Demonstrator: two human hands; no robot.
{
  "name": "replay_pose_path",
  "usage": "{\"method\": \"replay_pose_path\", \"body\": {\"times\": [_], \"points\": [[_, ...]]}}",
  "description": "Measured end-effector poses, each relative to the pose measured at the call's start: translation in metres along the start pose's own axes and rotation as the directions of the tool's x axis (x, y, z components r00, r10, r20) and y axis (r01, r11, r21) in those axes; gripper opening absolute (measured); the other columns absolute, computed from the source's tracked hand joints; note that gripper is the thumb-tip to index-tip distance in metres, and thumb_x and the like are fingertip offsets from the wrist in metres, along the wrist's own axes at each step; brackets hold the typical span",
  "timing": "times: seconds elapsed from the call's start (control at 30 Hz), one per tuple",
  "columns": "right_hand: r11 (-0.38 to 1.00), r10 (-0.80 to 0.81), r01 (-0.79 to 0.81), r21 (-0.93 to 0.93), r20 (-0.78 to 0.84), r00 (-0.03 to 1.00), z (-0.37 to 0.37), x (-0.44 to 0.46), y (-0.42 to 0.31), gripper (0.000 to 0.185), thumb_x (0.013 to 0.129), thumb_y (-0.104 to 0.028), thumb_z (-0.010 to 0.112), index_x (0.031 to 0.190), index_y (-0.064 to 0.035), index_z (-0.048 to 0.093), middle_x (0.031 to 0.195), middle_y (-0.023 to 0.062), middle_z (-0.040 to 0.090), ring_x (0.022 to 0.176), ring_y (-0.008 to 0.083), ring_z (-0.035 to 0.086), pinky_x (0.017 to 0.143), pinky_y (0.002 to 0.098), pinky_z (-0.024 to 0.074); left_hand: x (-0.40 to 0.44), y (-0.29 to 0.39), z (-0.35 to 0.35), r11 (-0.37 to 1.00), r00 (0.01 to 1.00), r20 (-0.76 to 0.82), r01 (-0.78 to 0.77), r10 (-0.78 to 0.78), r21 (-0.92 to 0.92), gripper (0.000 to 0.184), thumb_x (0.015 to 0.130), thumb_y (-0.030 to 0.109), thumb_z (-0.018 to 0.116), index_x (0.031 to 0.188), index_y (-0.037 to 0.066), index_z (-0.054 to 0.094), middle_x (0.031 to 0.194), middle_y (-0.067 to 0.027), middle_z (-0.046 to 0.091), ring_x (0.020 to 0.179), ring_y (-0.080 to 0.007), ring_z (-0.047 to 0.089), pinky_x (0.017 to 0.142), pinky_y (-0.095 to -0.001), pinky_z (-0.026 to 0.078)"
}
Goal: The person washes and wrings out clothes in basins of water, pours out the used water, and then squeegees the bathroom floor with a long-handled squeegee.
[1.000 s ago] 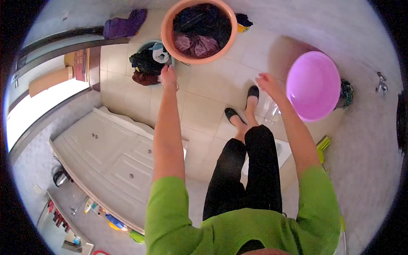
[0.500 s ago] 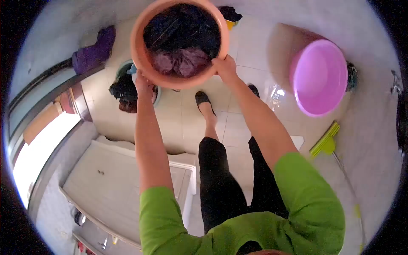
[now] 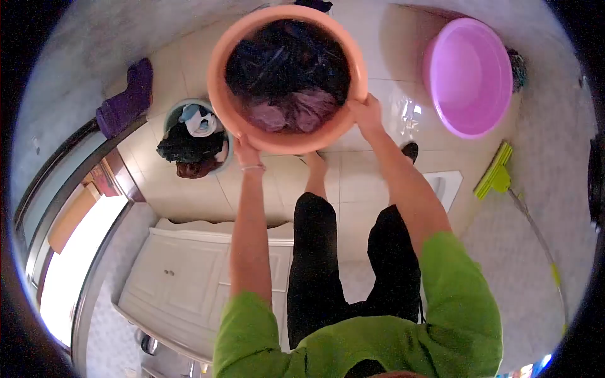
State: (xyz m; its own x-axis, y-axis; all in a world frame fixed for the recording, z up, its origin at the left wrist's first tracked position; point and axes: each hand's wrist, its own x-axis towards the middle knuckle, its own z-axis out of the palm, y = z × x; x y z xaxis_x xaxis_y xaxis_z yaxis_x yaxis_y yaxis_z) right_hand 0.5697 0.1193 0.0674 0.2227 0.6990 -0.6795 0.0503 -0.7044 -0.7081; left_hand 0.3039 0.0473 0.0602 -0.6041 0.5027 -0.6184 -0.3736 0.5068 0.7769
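Note:
Both my hands carry an orange basin [image 3: 220, 116] above the tiled floor. Dark, wet-looking clothes [image 3: 287, 60] fill most of it, with a mauve cloth [image 3: 296, 112] at the near side. My left hand [image 3: 247, 151] grips the rim at the lower left; a thin bracelet circles that wrist. At the lower right, my right hand [image 3: 367, 116] is closed on the rim, thumb toward the inside. The fingers under the basin are hidden. Just left of my left hand, a pale tub [image 3: 173, 113] on the floor holds black, brown and white clothes [image 3: 192, 142].
A pink basin [image 3: 471, 79] stands tilted-looking at the right wall. A lime-green mop [image 3: 495, 173] lies nearby, beside a white floor fixture [image 3: 444, 186]. To the left are a white cabinet [image 3: 183, 261], a doorway, and a purple cloth [image 3: 129, 97].
The basin, held in both hands, has shifted right and slightly lower in view. More of the pale clothes tub shows. My feet have stepped and the camera view has turned.

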Motion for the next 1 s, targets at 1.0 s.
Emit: {"method": "replay_pose_path", "body": {"times": [1.0], "points": [[0.898, -0.326, 0.437, -0.051, 0.590, 0.739, -0.136, -0.124, -0.059, 0.044, 0.068, -0.028, 0.061, 0.101, -0.0002, 0.050, 0.097, 0.0170, 0.053, 0.093, 0.0276, 0.049, 0.082, 0.0352, 0.0370, -0.316, -0.093, 0.086, 0.871, 0.889, 0.265, 0.434, -0.373, -0.232, 0.026, 0.073, 0.021, 0.054, 0.095, 0.009, 0.051, 0.089, -0.0050, 0.056, 0.091, -0.0231, 0.052, 0.075, -0.0354, 0.043]]}}
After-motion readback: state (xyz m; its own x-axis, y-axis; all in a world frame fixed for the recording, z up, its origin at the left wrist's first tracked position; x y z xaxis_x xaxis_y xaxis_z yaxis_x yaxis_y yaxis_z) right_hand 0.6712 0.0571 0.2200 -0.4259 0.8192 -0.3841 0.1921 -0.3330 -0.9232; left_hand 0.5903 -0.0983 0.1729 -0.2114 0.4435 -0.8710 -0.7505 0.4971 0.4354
